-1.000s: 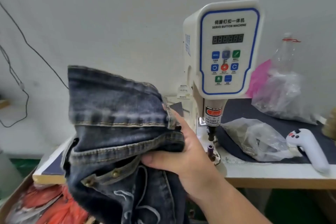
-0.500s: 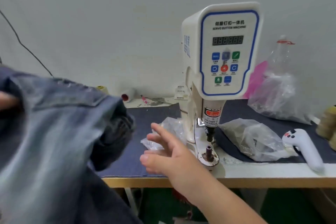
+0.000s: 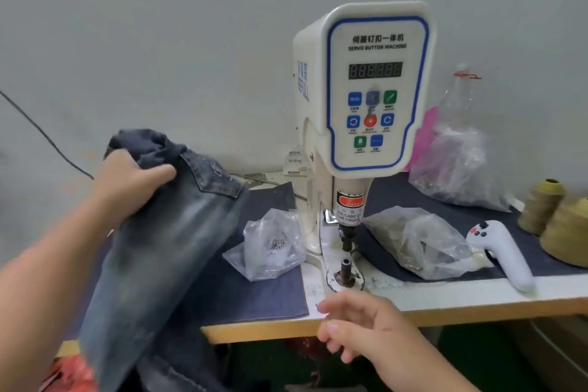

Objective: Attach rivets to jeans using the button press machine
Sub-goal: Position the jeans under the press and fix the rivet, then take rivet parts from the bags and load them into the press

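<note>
Positioning step: left hand (image 3: 133, 181) grips the faded blue denim jeans (image 3: 165, 232), bunched left of the white servo button press machine (image 3: 366, 89). Right hand (image 3: 366, 325), loosely open and holding nothing, hovers before its lower die post (image 3: 345, 267); next, seat fabric there.

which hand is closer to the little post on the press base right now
Right. The right hand hovers open just in front of the post, at the table edge; the left hand grips the jeans far off to its left.

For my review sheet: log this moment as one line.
left hand grips jeans, lifted left of press | right hand open, empty, at table edge | die post bare | rivet not placed
</note>
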Tool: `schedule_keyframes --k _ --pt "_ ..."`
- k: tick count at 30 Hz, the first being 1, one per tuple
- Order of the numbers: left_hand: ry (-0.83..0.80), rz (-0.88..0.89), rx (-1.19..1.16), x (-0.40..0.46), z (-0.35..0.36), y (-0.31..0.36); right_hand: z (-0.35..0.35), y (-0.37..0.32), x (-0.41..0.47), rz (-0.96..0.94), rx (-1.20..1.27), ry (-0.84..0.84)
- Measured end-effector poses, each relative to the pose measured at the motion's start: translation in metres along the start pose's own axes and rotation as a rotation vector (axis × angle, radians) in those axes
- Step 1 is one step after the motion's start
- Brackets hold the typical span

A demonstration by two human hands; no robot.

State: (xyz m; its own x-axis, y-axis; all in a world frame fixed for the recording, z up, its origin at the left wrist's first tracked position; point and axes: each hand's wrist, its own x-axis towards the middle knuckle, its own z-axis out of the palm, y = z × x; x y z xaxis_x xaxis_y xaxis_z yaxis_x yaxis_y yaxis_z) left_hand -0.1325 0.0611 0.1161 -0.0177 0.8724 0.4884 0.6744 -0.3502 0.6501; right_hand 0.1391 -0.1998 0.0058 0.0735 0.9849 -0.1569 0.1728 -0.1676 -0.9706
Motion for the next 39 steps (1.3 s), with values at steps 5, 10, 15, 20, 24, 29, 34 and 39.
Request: schedule_keyframes --k 5,10,15,20,24,29,34,39 --pt "-0.429 -0.128 0.188 -0.049 0.076 -0.049 -0.077 0.019 0.002 0.005 -0.136 0.441" --pt "-0.202 -0.197 0.414 -0.067 0.086 -0.031 -0.137 0.038 0.036 -0.004 -0.382 0.664" --pt "0.164 0.086 0.307 -0.097 0.093 -0.008 -0.156 0.049 0.07 0.133 -0.782 0.629" --pt "-0.203 0.527 0.382 -0.116 0.125 0.008 -0.159 0.048 0.083 0.242 -0.969 0.553" --pt "-0.304 0.557 0.557 -0.116 0.146 0.006 -0.159 0.051 0.081 0.207 -0.993 0.559" --pt "-0.347 0.651 0.805 -0.106 0.173 0.017 -0.153 0.063 0.079 0.124 -1.039 0.708" --pt "-0.453 0.523 0.873 -0.095 0.188 0.019 -0.149 0.074 0.079 0.023 -0.988 0.804" --pt "-0.482 0.501 0.88 -0.092 0.187 0.02 -0.15 0.08 0.081 -0.005 -0.983 0.848"
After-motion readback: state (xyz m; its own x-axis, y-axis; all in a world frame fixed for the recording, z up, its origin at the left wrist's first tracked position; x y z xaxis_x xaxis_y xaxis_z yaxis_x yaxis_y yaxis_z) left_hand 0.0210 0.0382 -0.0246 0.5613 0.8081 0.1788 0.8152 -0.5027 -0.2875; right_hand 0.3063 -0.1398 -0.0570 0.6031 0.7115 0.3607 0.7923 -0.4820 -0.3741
